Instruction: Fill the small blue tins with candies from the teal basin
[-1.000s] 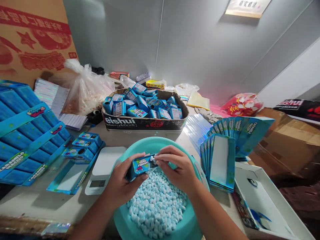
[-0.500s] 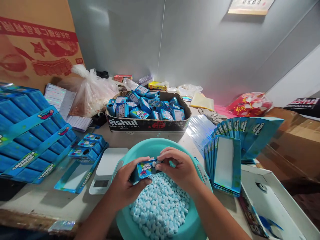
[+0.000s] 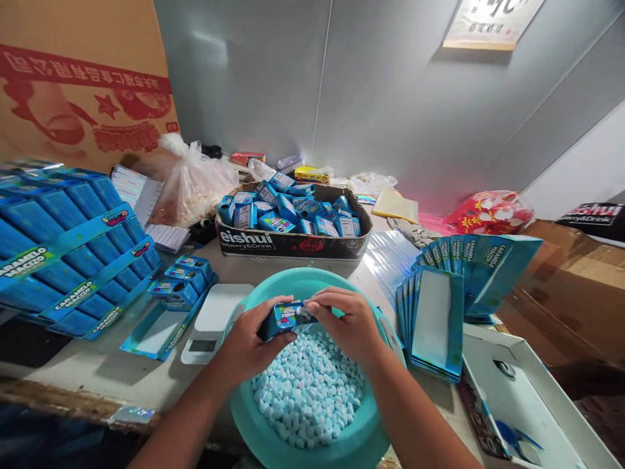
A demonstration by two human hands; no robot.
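Blue box (image 3: 286, 316) slightly retilted, left hand (image 3: 251, 339) wrapped around it; right hand (image 3: 349, 319) pinched at opening, hold unclear

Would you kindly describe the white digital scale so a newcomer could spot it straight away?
Find the big round turquoise plastic basin holding pale blue and white pebble-like pieces. Just left of it, before the long open blue cardboard tray, lies a flat white scale. Unlike both neighbours, it has a small dark display at its near end.

Candies (image 3: 307, 391) in the basin (image 3: 361, 449) — scale (image 3: 222, 312) to its left, stacked trays (image 3: 432, 319) right, carton (image 3: 293, 246) behind.
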